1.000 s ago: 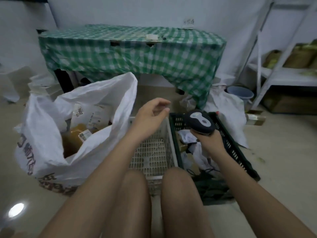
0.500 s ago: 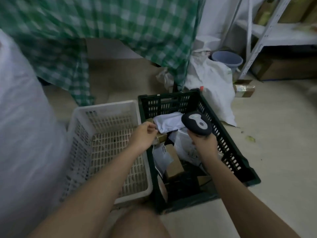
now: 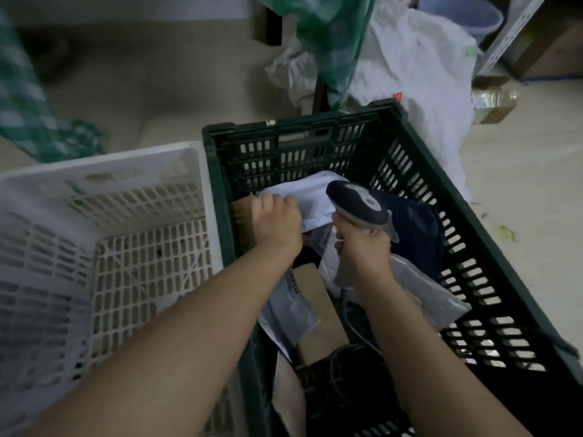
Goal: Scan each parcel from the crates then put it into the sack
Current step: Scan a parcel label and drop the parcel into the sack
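A dark green crate [image 3: 419, 159] on the floor holds several parcels: a white soft parcel [image 3: 310, 197] at its far end, a grey mailer [image 3: 288, 307], a brown box [image 3: 318, 313], a dark blue item [image 3: 416, 234] and a clear plastic bag [image 3: 419, 288]. My left hand [image 3: 274, 222] is inside the crate, its fingers curled round the near edge of the white parcel. My right hand [image 3: 362, 253] grips a barcode scanner [image 3: 356, 205] just above the parcels, head toward the white parcel. The sack is out of view.
A white crate [image 3: 104, 171] stands against the green crate's left side, with nothing seen inside. Behind are a green checked cloth [image 3: 28, 121], white bags [image 3: 410, 67], a blue bucket [image 3: 463, 11] and a cardboard box [image 3: 495, 105]. The scanner cable [image 3: 350, 326] trails into the crate.
The view swung right and down, away from the sack. My left hand went from above the white crate into the green crate and took hold of the white parcel. The scanner lowered toward the parcels.
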Motion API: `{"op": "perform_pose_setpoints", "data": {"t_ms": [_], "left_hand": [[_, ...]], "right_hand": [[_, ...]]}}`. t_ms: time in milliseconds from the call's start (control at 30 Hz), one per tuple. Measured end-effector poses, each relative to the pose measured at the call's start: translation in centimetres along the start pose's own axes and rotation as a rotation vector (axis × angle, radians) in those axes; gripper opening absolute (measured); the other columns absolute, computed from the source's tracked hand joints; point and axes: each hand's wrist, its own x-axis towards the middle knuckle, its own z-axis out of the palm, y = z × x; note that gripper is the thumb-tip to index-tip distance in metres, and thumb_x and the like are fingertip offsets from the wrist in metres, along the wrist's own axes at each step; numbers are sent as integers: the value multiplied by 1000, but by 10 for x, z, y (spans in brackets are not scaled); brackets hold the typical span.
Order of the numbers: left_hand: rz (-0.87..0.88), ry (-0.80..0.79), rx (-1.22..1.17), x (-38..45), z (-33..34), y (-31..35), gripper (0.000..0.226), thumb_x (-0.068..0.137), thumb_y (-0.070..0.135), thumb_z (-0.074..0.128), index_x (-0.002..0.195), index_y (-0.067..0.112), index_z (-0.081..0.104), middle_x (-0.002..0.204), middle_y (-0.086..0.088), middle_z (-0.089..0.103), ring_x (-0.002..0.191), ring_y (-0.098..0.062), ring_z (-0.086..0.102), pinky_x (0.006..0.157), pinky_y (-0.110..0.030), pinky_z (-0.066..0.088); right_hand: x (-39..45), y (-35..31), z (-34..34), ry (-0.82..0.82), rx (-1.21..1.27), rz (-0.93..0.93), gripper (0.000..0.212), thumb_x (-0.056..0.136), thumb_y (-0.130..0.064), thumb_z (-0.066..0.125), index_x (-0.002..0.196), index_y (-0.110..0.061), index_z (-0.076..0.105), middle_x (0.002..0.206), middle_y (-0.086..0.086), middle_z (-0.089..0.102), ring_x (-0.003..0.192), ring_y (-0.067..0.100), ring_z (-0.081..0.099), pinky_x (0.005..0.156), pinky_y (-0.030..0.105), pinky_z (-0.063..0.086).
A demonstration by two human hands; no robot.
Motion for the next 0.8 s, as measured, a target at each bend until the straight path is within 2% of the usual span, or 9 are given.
{"op": "perform_pose_setpoints", "data": {"t_ms": [100, 233, 333, 400, 500, 567, 633, 700, 800], "left_hand": [[13, -44, -42, 13, 8, 6, 39, 96, 21, 51, 132, 9, 39, 135, -14, 48, 126, -30, 42, 99, -36, 34], [48, -84, -240, 13, 0, -4, 37, 96, 4, 46, 132, 3, 41, 123, -19, 57, 111, -35, 57, 81, -37, 46], [68, 62, -560, 3, -16, -21, 20, 92, 11, 53, 108, 11, 64, 104, -12, 67, 93, -28, 62, 72, -34, 48], [89, 175, -867, -10, -31, -36, 12, 91, 17, 58, 90, 16, 70, 91, -2, 68, 83, -18, 61, 70, -32, 50], [91, 229, -1161, -37, -58, -60, 8, 91, 22, 64, 90, 21, 72, 86, 12, 63, 83, 1, 58, 74, -17, 48], [81, 241, -1166, -54, -69, -74, 11, 90, 26, 64, 82, 32, 66, 93, 11, 58, 91, 0, 54, 81, -13, 42], [48, 230, -1175, -71, -79, -86, 19, 91, 28, 61, 76, 39, 58, 100, 9, 57, 98, -5, 53, 85, -13, 39], [19, 190, -1216, -88, -94, -95, 18, 94, 29, 56, 78, 37, 55, 96, 12, 60, 90, -3, 56, 73, -7, 39], [-13, 224, -1224, -118, -119, -102, 15, 96, 34, 51, 82, 32, 55, 82, 10, 61, 74, -3, 55, 63, -18, 39]], "right_hand": [[2, -2, -1, -21, 11, 9, 26, 81, -20, 76, 102, -8, 66, 73, 3, 64, 68, 16, 59, 66, 31, 48], [-3, -11, -3, -56, 33, 27, 21, 84, -17, 73, 101, -7, 65, 70, 2, 60, 59, 13, 55, 51, 23, 45], [-6, -15, -9, -51, 0, -23, 31, 84, -18, 74, 111, -6, 65, 85, 5, 66, 67, 14, 60, 48, 19, 47], [-13, -18, -13, -45, 6, -53, 33, 82, -20, 75, 111, -7, 66, 88, 6, 68, 71, 15, 62, 51, 21, 49], [-28, -26, -12, -57, 9, -99, 37, 79, -19, 78, 113, -9, 67, 91, 5, 71, 81, 19, 67, 69, 33, 54], [-44, -33, -7, -85, 1, -136, 41, 76, -19, 81, 114, -11, 67, 102, 6, 72, 95, 23, 68, 84, 40, 56], [-63, -44, -1, -144, -14, -200, 39, 76, -15, 81, 113, -9, 68, 105, 7, 72, 99, 23, 67, 87, 43, 55], [-85, -56, 0, -227, -51, -268, 33, 77, -9, 79, 109, -11, 69, 100, 2, 72, 94, 18, 67, 79, 36, 56], [-122, -73, -3, -370, -138, -340, 33, 74, -10, 81, 95, -29, 65, 85, -17, 68, 79, -1, 64, 65, 19, 51]]}}
